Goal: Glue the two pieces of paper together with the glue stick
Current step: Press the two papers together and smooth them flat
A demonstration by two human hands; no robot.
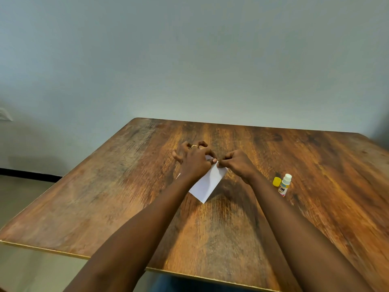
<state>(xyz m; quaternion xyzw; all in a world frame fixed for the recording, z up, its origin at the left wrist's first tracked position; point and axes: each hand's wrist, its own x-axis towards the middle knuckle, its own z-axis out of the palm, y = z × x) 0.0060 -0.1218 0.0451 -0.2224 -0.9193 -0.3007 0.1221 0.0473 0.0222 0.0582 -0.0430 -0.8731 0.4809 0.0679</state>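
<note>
A white paper (207,183) lies on the wooden table (126,186), partly under my hands. My left hand (194,159) rests over its far left part, thumb and forefinger pinching the paper's far edge, the other fingers spread on the table. My right hand (237,163) pinches the same far edge from the right, fingers closed. A small white corner (178,175) shows left of my left wrist; I cannot tell if it is a second sheet. The glue stick (284,185) stands uncapped to the right, apart from both hands, its yellow cap (276,181) beside it.
The table's far edge meets a pale wall (189,60). Its left edge drops to the floor (25,190). The near edge runs under my forearms.
</note>
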